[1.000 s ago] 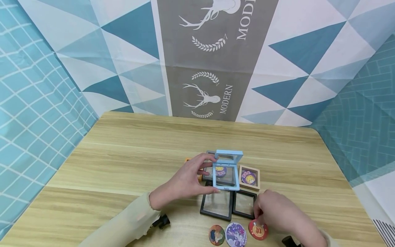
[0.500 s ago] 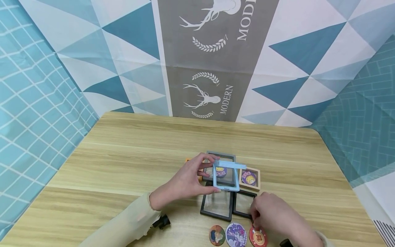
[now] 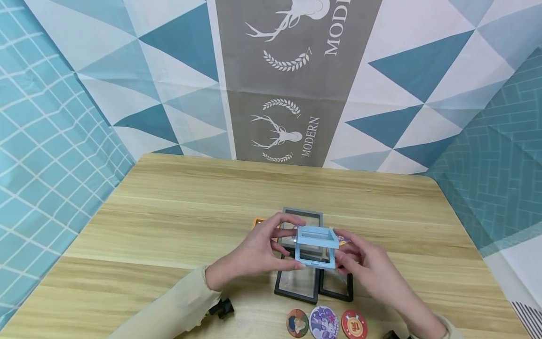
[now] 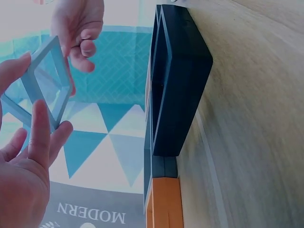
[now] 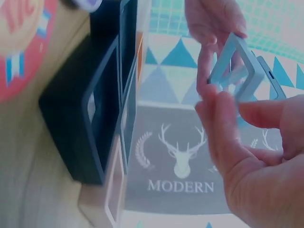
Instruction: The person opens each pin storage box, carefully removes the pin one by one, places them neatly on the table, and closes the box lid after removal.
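Observation:
My left hand point(image 3: 258, 247) holds a light-blue hinged display frame point(image 3: 315, 264) by its left side, thumb at the lower edge and fingers at the upper. Raised above the other frames, it has its lid point(image 3: 317, 234) partly lifted. At its right edge, my right hand point(image 3: 372, 268) has thumb and fingers around the side; these fingers look blurred in the right wrist view. Below it lie two black frames point(image 3: 297, 297) and a grey frame point(image 3: 302, 210). Three round badges rest nearer to me: a brown one point(image 3: 298, 323), a purple one point(image 3: 323, 323) and a red one point(image 3: 354, 324).
An orange frame point(image 3: 257, 221) lies left of the grey frame, partly behind my left hand. A beige frame point(image 5: 111, 190) is mostly hidden by my right hand in the head view. Patterned cloth point(image 3: 279, 117) stands behind the wooden table point(image 3: 203, 188).
My right hand has left the red badge and moved up to the light-blue frame's right edge. That frame has shifted slightly right and down, and its lid has tipped from near upright towards me.

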The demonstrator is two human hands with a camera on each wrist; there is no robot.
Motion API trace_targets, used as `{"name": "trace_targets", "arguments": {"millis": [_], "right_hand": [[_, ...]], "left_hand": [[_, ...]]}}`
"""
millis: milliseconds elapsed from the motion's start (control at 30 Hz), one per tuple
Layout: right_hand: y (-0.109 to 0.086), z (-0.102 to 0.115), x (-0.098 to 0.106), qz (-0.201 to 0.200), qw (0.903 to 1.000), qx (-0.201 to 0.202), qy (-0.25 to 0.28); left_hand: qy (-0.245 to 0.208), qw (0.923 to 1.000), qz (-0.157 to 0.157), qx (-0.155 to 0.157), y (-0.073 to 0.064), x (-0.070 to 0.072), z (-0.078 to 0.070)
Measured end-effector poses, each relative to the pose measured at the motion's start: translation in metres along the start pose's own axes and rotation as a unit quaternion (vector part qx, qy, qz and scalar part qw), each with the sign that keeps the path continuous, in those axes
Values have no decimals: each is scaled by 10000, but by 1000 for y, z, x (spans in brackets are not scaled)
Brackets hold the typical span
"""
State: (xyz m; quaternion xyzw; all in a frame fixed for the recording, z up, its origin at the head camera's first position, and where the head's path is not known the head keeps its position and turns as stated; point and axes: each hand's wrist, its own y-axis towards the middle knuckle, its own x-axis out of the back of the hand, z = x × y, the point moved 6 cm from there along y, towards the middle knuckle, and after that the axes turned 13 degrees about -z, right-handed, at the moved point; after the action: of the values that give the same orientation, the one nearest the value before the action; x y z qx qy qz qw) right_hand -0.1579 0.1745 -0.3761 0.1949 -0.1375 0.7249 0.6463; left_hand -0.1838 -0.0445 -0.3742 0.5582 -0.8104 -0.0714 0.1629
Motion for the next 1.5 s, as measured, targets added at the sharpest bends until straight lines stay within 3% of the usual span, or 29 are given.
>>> {"name": "trace_targets", "arguments": {"millis": [100,200,400,767,833,933,1033,1133,1300,1500], "right_hand": [[-2,2,-1,210,9965,-96,805],[-3,3,-1,259,9925,-256,1167],[-4,3,-3,206,9881,-501,1437],[-3,6,-6,66,9875,-242,1555],[-4,6,-7,5,9871,-214,1588],[-4,5,-8,-85,9862,-222,1638],[-4,4,-9,-121,9862,-298,1624],[-5,1,-11,-118,9862,-434,1592],[-5,-2,-13,-88,9866,-541,1539],[-6,-2,-15,7,9856,-490,1621]], "left_hand": [[-35,10000,14,-33,-1,-1,-1],[-46,9998,59,-191,-1,-2,-3],[17,9981,164,-598,-2,-2,-6],[206,9979,96,-601,-1,-1,-6],[131,9988,160,-452,-1,-1,-4],[-135,9994,312,97,-1,-2,2],[-469,9947,430,803,-1,-3,9],[-645,9890,452,1251,-1,-4,13],[-910,9826,438,1562,-1,-4,14],[-1042,9808,472,1578,0,-4,13]]}}
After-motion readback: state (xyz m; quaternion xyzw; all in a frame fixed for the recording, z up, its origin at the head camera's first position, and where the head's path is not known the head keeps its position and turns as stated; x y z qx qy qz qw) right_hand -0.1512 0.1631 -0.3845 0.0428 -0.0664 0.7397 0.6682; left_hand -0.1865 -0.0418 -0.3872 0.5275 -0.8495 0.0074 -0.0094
